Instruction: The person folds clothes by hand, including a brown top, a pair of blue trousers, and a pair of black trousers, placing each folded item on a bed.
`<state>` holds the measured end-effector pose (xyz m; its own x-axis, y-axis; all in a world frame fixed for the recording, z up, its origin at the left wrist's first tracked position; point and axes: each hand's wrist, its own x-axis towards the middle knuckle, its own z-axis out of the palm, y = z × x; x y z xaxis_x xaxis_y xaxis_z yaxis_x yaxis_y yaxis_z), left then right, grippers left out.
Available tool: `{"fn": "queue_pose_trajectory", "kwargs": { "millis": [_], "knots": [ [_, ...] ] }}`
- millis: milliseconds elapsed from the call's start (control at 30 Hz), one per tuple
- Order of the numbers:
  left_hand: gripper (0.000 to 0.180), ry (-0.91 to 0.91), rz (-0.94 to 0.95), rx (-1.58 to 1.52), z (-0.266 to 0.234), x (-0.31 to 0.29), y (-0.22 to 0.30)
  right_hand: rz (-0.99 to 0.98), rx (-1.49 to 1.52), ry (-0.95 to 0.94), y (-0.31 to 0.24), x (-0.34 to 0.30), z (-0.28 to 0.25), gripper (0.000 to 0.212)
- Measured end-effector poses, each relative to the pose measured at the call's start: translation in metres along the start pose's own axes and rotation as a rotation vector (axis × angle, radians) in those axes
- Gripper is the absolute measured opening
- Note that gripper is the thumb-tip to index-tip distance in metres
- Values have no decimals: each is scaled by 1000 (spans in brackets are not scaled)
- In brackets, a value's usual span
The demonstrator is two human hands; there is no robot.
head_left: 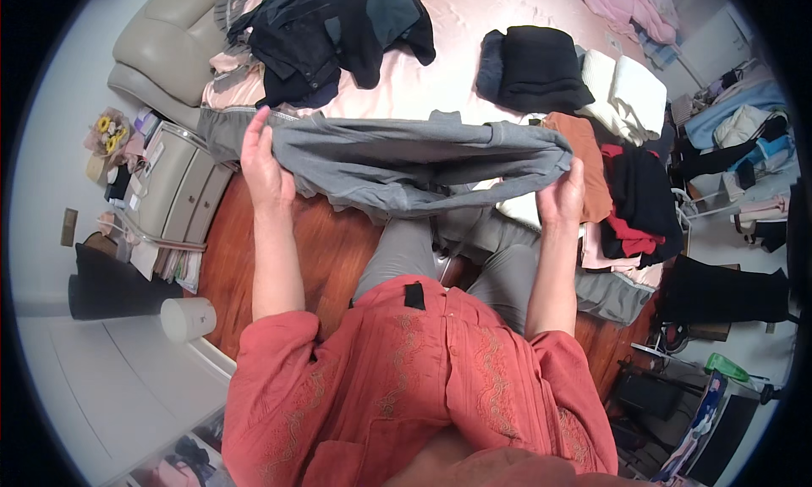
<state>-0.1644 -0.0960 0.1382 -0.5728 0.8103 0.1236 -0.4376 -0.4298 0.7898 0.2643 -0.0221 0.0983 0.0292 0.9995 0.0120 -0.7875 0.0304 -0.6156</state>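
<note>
A grey soft garment (pixel 364 161) is stretched sideways between my hands, its wide opening gaping toward me; its exact kind is unclear. At its left end, my left hand (pixel 269 170) holds the edge, fingers pointing up. My right hand (pixel 562 195) grips the other end, with the fingers partly hidden by the cloth. The garment hangs above my lap at the near edge of a bed with a pink satin sheet (pixel 452 30).
Dark clothes (pixel 330 35) lie heaped at the bed's far left. Folded black clothes (pixel 541 68), white knitwear (pixel 626 94), a rust-brown garment (pixel 579 161) and a black-and-red pile (pixel 643 199) sit right. A nightstand (pixel 182 183) and white bin (pixel 188 320) stand left.
</note>
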Motion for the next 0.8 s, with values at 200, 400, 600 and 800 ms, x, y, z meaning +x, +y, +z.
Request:
{"fn": "queue_pose_trajectory", "kwargs": {
  "millis": [200, 400, 600, 800],
  "knots": [
    [29, -115, 127, -9, 31, 21, 31, 68, 165, -316, -41, 0, 16, 45],
    [24, -273, 188, -12, 57, 16, 67, -95, 102, -278, -106, -18, 70, 40],
    [26, -422, 163, 112, 55, 19, 70, -214, 29, -308, -132, -11, 81, 36],
    [71, -939, 194, 991, 78, -16, 62, -184, 129, -459, -146, -22, 80, 40]
  ]
}}
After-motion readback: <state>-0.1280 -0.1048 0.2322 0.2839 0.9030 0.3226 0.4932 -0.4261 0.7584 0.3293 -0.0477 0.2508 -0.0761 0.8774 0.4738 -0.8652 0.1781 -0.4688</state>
